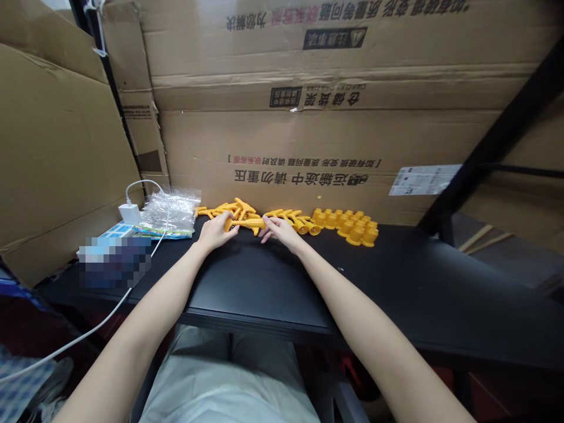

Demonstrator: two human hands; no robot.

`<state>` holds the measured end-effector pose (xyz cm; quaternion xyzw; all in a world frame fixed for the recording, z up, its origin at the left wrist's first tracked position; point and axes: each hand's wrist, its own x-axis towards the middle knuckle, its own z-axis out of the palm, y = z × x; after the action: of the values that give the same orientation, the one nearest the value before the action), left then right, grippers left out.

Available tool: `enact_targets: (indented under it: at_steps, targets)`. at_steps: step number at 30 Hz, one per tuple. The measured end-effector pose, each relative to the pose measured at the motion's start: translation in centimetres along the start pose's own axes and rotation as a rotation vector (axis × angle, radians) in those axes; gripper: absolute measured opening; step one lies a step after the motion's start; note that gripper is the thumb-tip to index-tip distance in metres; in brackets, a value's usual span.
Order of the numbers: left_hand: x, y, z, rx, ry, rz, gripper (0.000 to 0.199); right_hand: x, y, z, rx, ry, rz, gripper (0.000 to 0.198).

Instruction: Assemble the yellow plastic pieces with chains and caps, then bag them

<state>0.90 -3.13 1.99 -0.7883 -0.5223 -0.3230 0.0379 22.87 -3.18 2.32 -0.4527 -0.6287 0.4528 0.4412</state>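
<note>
Over the black tabletop, a yellow plastic piece point(249, 223) lies level between my two hands. My left hand point(215, 232) is closed around its left end, thumb towards the middle. At the other end, my right hand point(282, 231) grips the tip between thumb and fingers. Just behind my hands is a loose pile of yellow branched plastic pieces point(238, 205). Beside my right hand, several yellow pieces with round, hollow ends point(303, 225) lie in a row. Further right stand yellow cup-shaped parts point(346, 220), grouped in rows.
A clear plastic bag point(170, 211) sits left of the pile, near a white charger point(129, 212) and its cable. A blurred-out object point(115, 261) lies at the left. Cardboard point(282, 129) walls the back. The black tabletop point(264, 288) ends near my lap.
</note>
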Motion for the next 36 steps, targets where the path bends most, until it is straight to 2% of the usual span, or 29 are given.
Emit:
enact_targets:
  at_steps: [7,12,15,19,24,30,36]
  targets:
    - [0.0,-0.2,0.1,0.01,-0.004,-0.001,0.031,-0.3,-0.1,-0.2,0.021,-0.057,0.015,0.027]
    - [0.0,-0.2,0.1,0.002,-0.004,0.002,0.031,-0.2,-0.1,0.1,0.026,-0.038,-0.006,0.041]
    - [0.0,-0.2,0.2,-0.002,-0.011,-0.001,0.031,-0.3,-0.2,0.2,-0.013,-0.007,0.029,0.043]
    - [0.1,-0.3,0.3,0.0,-0.015,-0.005,0.03,-1.0,-0.8,-0.1,-0.011,-0.03,0.046,0.029]
    - [0.0,-0.3,0.2,-0.008,-0.015,0.002,0.029,-1.1,-0.9,-0.1,-0.005,-0.051,0.022,0.025]
    - [-0.1,-0.1,0.0,-0.028,0.002,0.006,0.029,-1.0,-1.1,1.1,-0.021,0.034,0.09,0.045]
    - [-0.1,-0.1,0.0,-0.038,0.003,0.014,0.029,-1.3,-1.9,1.5,0.005,0.08,0.196,0.053]
